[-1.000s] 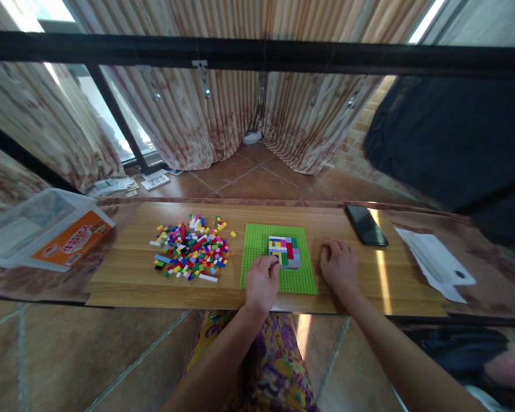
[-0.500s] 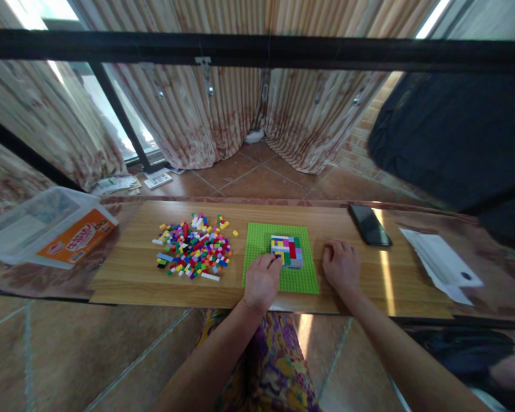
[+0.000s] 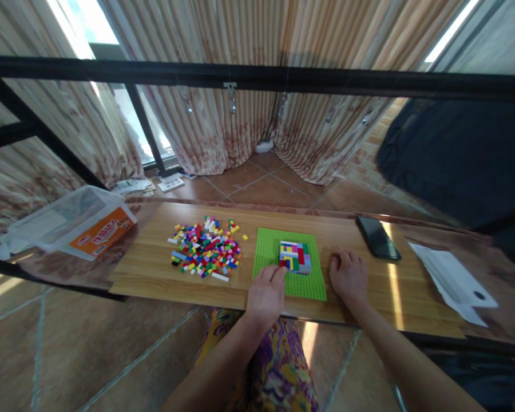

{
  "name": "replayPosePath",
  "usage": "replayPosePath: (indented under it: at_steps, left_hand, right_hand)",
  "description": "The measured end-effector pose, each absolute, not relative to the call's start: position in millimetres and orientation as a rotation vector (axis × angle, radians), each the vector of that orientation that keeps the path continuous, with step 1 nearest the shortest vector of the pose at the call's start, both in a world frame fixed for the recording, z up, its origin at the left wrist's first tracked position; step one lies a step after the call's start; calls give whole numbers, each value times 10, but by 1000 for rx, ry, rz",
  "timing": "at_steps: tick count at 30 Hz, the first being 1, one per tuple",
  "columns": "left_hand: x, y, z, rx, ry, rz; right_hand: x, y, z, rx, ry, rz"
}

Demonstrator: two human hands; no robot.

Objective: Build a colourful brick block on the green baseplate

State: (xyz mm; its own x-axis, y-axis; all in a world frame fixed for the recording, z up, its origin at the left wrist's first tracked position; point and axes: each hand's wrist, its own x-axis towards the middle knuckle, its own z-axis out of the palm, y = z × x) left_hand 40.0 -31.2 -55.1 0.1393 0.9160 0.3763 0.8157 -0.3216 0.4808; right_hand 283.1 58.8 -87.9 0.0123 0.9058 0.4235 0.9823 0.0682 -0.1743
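A square, flat build of multicoloured toy bricks [image 3: 301, 258] sits on the green baseplate [image 3: 268, 243], towards its right side. My left hand [image 3: 266, 294] reaches over the plate's lower left part, thumb and fingers pinched at the build's near left corner. At those fingertips shows a small red brick [image 3: 282, 264], partly covered by the fingers. Right of the plate, my right hand [image 3: 349, 277] rests on the table with fingers curled in; nothing shows in it. A loose pile of small bricks [image 3: 208, 246] lies left of the plate.
The wooden table [image 3: 146, 274] carries a black phone [image 3: 377, 237] at the right. Beyond it lies a white sheet or packet [image 3: 452, 280]. A clear plastic box [image 3: 81, 212] with an orange label stands at the left. A dark metal bar [image 3: 257, 77] crosses in front of the curtains.
The camera view has shifted, so everything sits slightly lower and further right. At the build's near left corner, red and blue now show by my left fingertips. My right hand stays resting.
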Motion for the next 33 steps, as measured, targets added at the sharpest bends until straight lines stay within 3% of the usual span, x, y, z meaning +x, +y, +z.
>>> replayPosePath:
  at_steps: [13,33]
  left_hand:
    - [-593,-632,-568,2009,2167,1355]
    - [-664,-695,-704,1916,2176,1183]
  right_hand:
    - [2867,593,-907,-1871,-1963,-290]
    - [2904,598,-918,-1889,-2015,-371]
